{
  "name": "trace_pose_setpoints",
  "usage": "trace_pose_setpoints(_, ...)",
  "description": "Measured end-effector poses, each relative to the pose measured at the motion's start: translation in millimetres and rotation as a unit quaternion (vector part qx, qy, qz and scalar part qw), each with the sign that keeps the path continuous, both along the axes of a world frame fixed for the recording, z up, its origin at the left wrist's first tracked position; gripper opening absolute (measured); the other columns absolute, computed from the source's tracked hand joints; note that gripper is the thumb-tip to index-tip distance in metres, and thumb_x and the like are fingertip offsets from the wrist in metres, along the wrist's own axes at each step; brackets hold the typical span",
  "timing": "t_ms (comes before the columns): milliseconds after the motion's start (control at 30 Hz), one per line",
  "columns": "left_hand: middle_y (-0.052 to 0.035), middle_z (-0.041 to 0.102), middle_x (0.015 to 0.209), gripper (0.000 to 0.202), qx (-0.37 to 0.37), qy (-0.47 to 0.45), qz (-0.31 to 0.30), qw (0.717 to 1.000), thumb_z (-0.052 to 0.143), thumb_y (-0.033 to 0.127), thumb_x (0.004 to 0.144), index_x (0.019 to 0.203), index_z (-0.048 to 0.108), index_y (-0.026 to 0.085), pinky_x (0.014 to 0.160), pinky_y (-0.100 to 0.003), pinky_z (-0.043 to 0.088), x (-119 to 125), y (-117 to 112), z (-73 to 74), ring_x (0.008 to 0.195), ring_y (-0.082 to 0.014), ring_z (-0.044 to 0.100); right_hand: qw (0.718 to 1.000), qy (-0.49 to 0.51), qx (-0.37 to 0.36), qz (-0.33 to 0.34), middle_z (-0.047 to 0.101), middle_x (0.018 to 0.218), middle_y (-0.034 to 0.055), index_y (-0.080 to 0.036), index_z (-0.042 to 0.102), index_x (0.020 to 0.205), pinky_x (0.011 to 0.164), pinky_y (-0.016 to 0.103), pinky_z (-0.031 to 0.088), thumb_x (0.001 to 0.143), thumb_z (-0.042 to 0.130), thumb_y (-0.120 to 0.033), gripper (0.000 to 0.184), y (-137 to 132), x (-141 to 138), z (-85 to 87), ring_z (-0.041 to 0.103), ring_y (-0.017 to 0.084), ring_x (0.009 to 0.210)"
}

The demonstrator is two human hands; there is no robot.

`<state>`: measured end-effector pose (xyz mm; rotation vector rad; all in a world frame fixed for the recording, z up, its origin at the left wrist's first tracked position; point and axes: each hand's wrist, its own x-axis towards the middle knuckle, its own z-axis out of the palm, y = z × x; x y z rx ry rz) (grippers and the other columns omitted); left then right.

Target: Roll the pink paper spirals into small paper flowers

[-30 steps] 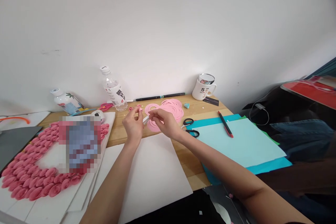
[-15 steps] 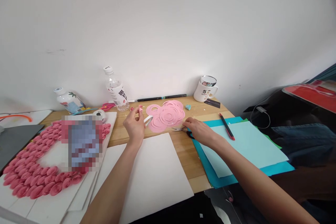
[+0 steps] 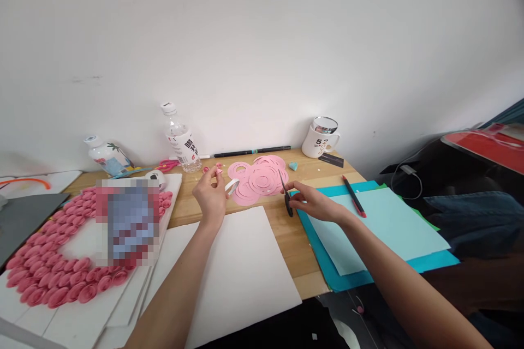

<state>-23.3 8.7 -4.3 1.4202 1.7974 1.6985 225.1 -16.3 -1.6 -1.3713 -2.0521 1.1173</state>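
Note:
My left hand is raised over the near left of the pink paper spirals, with its fingertips pinched on a small pink paper piece. A curved white strip sticks out beside that hand's fingers; whether they grip it too, I cannot tell. At the right edge of the spirals, my right hand has its thumb and fingers closed on a pair of scissors with black handles. Their blades point away from me, toward the pile.
White board lies between my forearms. Left is a board of pink paper roses, partly blurred out. A water bottle, black pen and mug line the wall. Blue paper sheets carry a red-black pen.
My right hand has picked up the scissors from the table and turned them, so the blades point away instead of left. My left hand has hardly moved.

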Motion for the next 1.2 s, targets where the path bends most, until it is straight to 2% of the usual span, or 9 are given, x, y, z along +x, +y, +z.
trace_pose_setpoints(67, -0.0062, 0.069, 0.099, 0.018, 0.004, 0.009, -0.005, 1.000, 0.051, 0.019, 0.081, 0.091, 0.066, 0.016, 0.031, -0.015, 0.037, 0, 0, -1.7, 0.035, -0.0012, 0.047, 0.996, 0.082, -0.030, 0.020, 0.059, 0.089, 0.0034, -0.019, 0.045, 0.106, 0.067, 0.031, 0.048, 0.081, 0.047, -0.019, 0.026, -1, -13, -6.1, 0.061, 0.014, 0.071)
trace_pose_setpoints(167, -0.0073, 0.068, 0.103, 0.020, 0.011, 0.008, -0.019, 1.000, 0.049, 0.022, 0.082, 0.091, 0.066, 0.016, 0.032, -0.016, 0.040, 1, 1, -4.5, 0.039, -0.0032, 0.050, 0.981, 0.185, -0.037, 0.042, 0.055, 0.100, 0.0056, -0.020, 0.044, 0.106, 0.067, 0.031, 0.049, 0.083, 0.047, -0.025, 0.024, -4, -35, -11.7, 0.059, 0.013, 0.073)
trace_pose_setpoints(233, -0.0077, 0.067, 0.104, 0.022, 0.010, 0.001, -0.028, 1.000, 0.049, 0.025, 0.083, 0.092, 0.066, 0.016, 0.032, -0.017, 0.040, 1, 1, -6.1, 0.041, -0.0041, 0.051, 0.977, 0.209, -0.013, 0.041, 0.049, 0.104, 0.0055, -0.022, 0.044, 0.111, 0.068, 0.031, 0.048, 0.082, 0.051, -0.029, 0.030, -5, -47, -12.3, 0.056, 0.011, 0.071)
trace_pose_setpoints(367, -0.0081, 0.067, 0.105, 0.022, 0.003, -0.005, -0.025, 1.000, 0.050, 0.027, 0.082, 0.093, 0.066, 0.017, 0.033, -0.018, 0.041, 3, 2, -7.5, 0.040, -0.0040, 0.051, 0.992, 0.100, 0.065, 0.045, 0.045, 0.093, 0.0032, -0.023, 0.048, 0.117, 0.072, 0.031, 0.046, 0.067, 0.071, -0.039, 0.057, 1, -63, -7.9, 0.051, 0.014, 0.075)
trace_pose_setpoints(433, -0.0082, 0.067, 0.103, 0.022, 0.003, -0.004, -0.024, 1.000, 0.050, 0.027, 0.081, 0.093, 0.066, 0.016, 0.033, -0.018, 0.041, 3, 2, -7.4, 0.043, -0.0053, 0.053, 0.997, 0.018, 0.076, 0.027, 0.045, 0.091, 0.0039, -0.021, 0.054, 0.111, 0.069, 0.030, 0.045, 0.061, 0.074, -0.046, 0.059, 5, -70, -4.8, 0.050, 0.016, 0.076)
trace_pose_setpoints(667, -0.0065, 0.068, 0.100, 0.019, -0.003, 0.022, -0.019, 1.000, 0.050, 0.026, 0.081, 0.089, 0.065, 0.018, 0.035, -0.017, 0.041, 4, 2, -7.6, 0.043, -0.0052, 0.053, 0.991, -0.090, 0.086, 0.040, 0.049, 0.079, 0.0022, -0.017, 0.061, 0.086, 0.054, 0.023, 0.036, 0.059, 0.072, -0.055, 0.048, 19, -90, -1.3, 0.048, 0.013, 0.062)
trace_pose_setpoints(967, -0.0035, 0.068, 0.085, 0.017, 0.005, 0.040, -0.024, 0.999, 0.051, 0.024, 0.079, 0.087, 0.065, 0.018, 0.043, -0.019, 0.045, 5, 2, -11.3, 0.053, -0.0095, 0.058, 0.996, -0.050, 0.065, 0.028, 0.054, 0.067, -0.0007, -0.017, 0.062, 0.077, 0.049, 0.021, 0.030, 0.062, 0.072, -0.049, 0.036, 20, -92, -0.3, 0.045, 0.010, 0.054)
trace_pose_setpoints(1100, -0.0040, 0.068, 0.087, 0.016, 0.002, 0.055, -0.022, 0.998, 0.051, 0.025, 0.079, 0.085, 0.065, 0.019, 0.044, -0.020, 0.045, 4, 3, -11.3, 0.055, -0.0105, 0.059, 0.986, -0.111, 0.120, -0.013, 0.055, 0.062, -0.0004, -0.017, 0.062, 0.074, 0.051, 0.022, 0.028, 0.067, 0.070, -0.043, 0.027, 20, -87, 3.0, 0.047, 0.013, 0.056)
trace_pose_setpoints(1200, -0.0055, 0.068, 0.092, 0.017, 0.004, 0.069, -0.016, 0.998, 0.049, 0.026, 0.081, 0.085, 0.065, 0.019, 0.045, -0.021, 0.044, 1, 4, -10.8, 0.056, -0.0113, 0.060, 0.962, -0.206, 0.175, -0.044, 0.060, 0.076, 0.0045, -0.017, 0.062, 0.081, 0.054, 0.023, 0.029, 0.075, 0.064, -0.030, 0.014, 22, -74, 9.0, 0.053, 0.015, 0.064)
